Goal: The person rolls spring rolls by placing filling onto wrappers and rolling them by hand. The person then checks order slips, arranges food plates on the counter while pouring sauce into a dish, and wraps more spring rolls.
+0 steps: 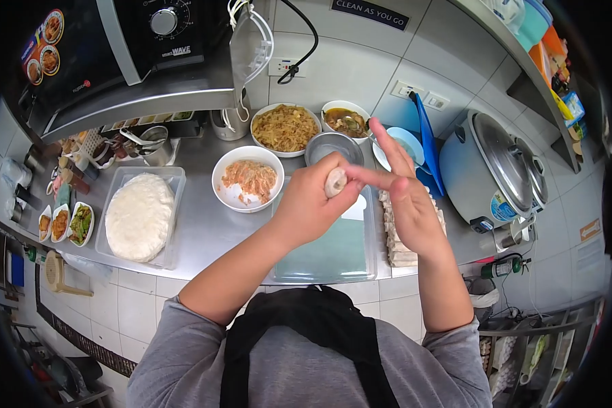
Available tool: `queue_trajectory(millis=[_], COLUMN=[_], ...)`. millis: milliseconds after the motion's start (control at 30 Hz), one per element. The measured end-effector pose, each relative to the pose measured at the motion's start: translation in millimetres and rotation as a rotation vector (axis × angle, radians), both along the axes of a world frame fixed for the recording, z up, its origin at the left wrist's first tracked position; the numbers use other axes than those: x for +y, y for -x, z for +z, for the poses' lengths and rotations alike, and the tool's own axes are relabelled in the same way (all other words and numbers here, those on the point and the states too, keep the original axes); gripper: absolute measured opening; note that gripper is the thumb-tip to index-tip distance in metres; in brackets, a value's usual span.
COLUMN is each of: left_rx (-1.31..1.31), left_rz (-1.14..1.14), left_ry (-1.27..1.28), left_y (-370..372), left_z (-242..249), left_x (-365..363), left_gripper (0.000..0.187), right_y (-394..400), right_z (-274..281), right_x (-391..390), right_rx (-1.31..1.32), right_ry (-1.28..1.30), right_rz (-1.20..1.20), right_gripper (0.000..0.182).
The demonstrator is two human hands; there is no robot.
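My left hand (306, 204) is wrapped round a pale spring roll (335, 182), whose end shows at the top of the fist. My right hand (415, 217) is open, its fingers stretched out, and one fingertip reaches the roll's end. Beneath my hands lies a clear plastic tray (319, 251) with a greenish surface and a white piece (355, 207) on it. Several more rolls (402, 258) are stacked below my right hand. To the left stand a white bowl (226, 197) of orange-pink shredded filling (251, 177) and a plastic container (177, 187) holding round white wrappers (139, 217).
Behind my hands are a grey metal bowl (319, 153), a bowl of brown noodle-like food (285, 129) and a bowl of brown soup (347, 121). A large rice cooker (479, 177) stands at right. A microwave (149, 41) on a shelf overhangs the left.
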State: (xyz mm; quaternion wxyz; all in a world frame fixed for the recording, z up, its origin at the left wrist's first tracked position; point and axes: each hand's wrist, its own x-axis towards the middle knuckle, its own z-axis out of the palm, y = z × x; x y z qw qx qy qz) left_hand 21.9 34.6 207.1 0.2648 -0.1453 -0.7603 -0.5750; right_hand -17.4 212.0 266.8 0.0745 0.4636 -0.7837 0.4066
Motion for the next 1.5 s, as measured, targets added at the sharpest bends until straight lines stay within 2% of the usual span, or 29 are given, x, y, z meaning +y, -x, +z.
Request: queue_trajectory(millis=[33,67,133,167,233,267,333,433,467,533,567,633,667,733,767,833,867,933,967,1033,1200,1267,1333,1400,1500], left_rx=[-0.073,-0.070,-0.209,-0.212,-0.338,-0.337,-0.400,-0.426,-0.422,-0.466,-0.467,-0.262,-0.265,-0.191,-0.192,-0.208,-0.208,-0.221,-0.222,-0.474,-0.457,-0.429,-0.268,-0.276,-0.307], left_rz=[-0.175,-0.176,-0.505,-0.507,-0.718,-0.722,-0.874,-0.985,-0.982,-1.071,-1.072,-0.869,-0.874,-0.621,-0.622,-0.721,-0.715,-0.915,-0.912,-1.070,-1.178,-1.235,-1.302,-1.341,-1.374], left_ry=[-0.131,-0.131,-0.212,-0.213,-0.253,-0.251,-0.327,-0.350,-0.354,-0.272,-0.276,-0.082,-0.083,-0.017,-0.015,0.072,0.067,-0.068,-0.067,-0.206,-0.251,-0.277,-0.263,-0.291,-0.324], left_y=[-0.5,-1.2,-4.7,-7.7,-13.3,-15.2,-19.4,-18.1,-16.9,-15.2,-15.5,-15.1,-16.3,-20.8,-21.4,-21.4,-19.9,-18.4,-19.5,-20.3,-17.4,-16.7,-15.4,-15.5,-14.6], left_z=[-0.4,1.8,10.8,16.1,27.8,31.0,34.1,37.5,37.1,34.5,33.8,33.7,33.1,32.4,35.0,40.6,40.5,39.6,39.4,39.5,34.8,34.3,31.8,29.2,19.5], left_x=[-3.4,-6.9,-14.5,-17.1,-20.8,-22.7,-24.9,-26.0,-27.3,-29.3,-28.0,-22.6,-17.5,-8.4,-10.4,-17.6,-19.9,-24.0,-25.8,-29.0,-29.2,-28.3,-26.0,-22.3,-22.7], left_gripper=[0.018,0.018,0.014,0.014,0.016,0.016,0.020,0.022,0.022,0.023,0.023,0.024,0.024,0.025,0.025,0.024,0.024,0.024,0.024,0.021,0.023,0.024,0.026,0.026,0.026], right_y=[-0.8,-2.2,-6.6,-9.9,-14.5,-15.2,-15.6,-14.9,-14.4,-13.9,-18.7,-37.2,-46.9,-61.5,-57.3,-40.7,-35.5,-23.4,-16.2,-10.6,-10.5,-10.9,-10.9,-8.0,-4.7], right_z=[2.6,7.1,17.1,23.0,31.9,36.1,36.0,23.0,24.2,27.5,33.1,51.3,56.2,61.3,62.4,65.5,63.3,52.3,42.4,40.0,49.0,49.3,48.6,48.7,51.2], right_x=[0.9,1.6,2.7,3.5,8.3,12.7,13.9,6.4,6.6,8.7,7.9,3.8,1.1,-4.2,0.3,11.7,9.9,5.5,1.1,0.8,-3.0,-7.0,-7.8,-8.7,-8.1], right_rx=[0.004,0.073,0.139,0.181,0.223,0.169,0.115,0.160,0.161,0.459,0.455,0.623,0.619,0.576,0.575,0.020,0.019,0.168,0.167,0.176,0.252,0.194,0.168,0.146,0.290], right_ry=[0.001,-0.008,-0.021,-0.059,-0.096,-0.026,0.040,0.011,0.007,-0.134,-0.137,-0.415,-0.416,-0.581,-0.579,-0.153,-0.157,-0.039,-0.011,-0.026,-0.081,0.026,-0.001,-0.032,-0.100], right_rz=[-0.003,0.053,0.112,0.109,0.101,0.098,0.098,0.216,0.221,0.175,0.176,0.036,0.032,-0.091,-0.092,0.128,0.135,0.205,0.274,0.328,0.383,0.341,0.382,0.430,0.487], right_gripper=[0.067,0.063,0.059,0.063,0.066,0.069,0.071,0.072,0.072,0.071,0.071,0.072,0.072,0.082,0.082,0.086,0.086,0.066,0.067,0.068,0.069,0.068,0.068,0.067,0.066])
